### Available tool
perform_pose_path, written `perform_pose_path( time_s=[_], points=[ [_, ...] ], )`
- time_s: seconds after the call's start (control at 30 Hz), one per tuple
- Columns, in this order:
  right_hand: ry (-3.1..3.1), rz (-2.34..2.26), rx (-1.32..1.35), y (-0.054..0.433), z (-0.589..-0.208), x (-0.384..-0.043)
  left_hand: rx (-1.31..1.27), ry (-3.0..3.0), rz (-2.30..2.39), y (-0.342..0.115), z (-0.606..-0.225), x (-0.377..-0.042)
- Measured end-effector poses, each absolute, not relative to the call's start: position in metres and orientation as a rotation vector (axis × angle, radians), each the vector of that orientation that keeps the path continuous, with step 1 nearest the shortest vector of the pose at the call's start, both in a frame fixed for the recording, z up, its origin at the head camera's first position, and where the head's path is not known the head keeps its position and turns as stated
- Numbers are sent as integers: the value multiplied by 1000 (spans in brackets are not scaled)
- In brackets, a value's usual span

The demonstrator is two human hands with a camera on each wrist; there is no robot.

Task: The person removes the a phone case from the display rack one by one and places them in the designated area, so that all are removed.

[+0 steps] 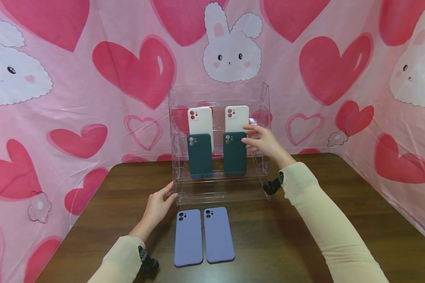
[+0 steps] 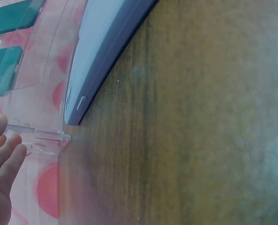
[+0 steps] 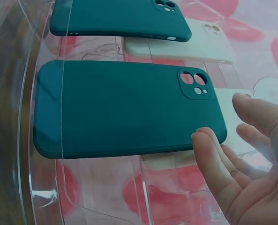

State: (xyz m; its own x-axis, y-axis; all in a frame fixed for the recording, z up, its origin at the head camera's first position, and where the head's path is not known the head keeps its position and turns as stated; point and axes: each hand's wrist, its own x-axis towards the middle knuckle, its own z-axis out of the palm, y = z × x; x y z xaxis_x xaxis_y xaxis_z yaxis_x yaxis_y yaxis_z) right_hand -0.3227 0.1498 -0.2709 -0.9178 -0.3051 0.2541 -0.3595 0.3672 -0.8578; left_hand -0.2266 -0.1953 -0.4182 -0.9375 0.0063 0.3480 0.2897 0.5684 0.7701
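A clear tiered display stand (image 1: 221, 198) holds two dark green phone cases (image 1: 200, 156) on a lower tier and two white phone cases (image 1: 202, 121) behind and above them. My right hand (image 1: 265, 142) is at the upper right corner of the right green phone case (image 3: 129, 110), thumb and fingers apart around that corner. Its thumb stands away from the case in the right wrist view. At the stand's lower left front corner, my left hand (image 1: 158, 203) rests with fingers extended and fingertips right at the clear side edge. Two lavender phone cases (image 1: 188, 237) lie flat before the stand.
The brown wooden table (image 1: 287, 243) carries the stand near its back edge. Behind it hangs a pink cloth (image 1: 134, 94) printed with hearts and rabbits, which also runs along both sides. Dark wrist cameras (image 1: 148, 264) are strapped over the pale sleeves (image 1: 334, 230).
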Motion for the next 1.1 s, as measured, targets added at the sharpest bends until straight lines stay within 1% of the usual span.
perform_pose_path(
  time_s=[0.63, 1.1],
  points=[
    [-2516, 1660, 561, 145, -279, -332, -225, -2512, -1300, -197, -419, -229],
    [-2492, 1572, 549, 147, -283, -331, -222, -2518, -1305, -196, -418, -230]
  ],
)
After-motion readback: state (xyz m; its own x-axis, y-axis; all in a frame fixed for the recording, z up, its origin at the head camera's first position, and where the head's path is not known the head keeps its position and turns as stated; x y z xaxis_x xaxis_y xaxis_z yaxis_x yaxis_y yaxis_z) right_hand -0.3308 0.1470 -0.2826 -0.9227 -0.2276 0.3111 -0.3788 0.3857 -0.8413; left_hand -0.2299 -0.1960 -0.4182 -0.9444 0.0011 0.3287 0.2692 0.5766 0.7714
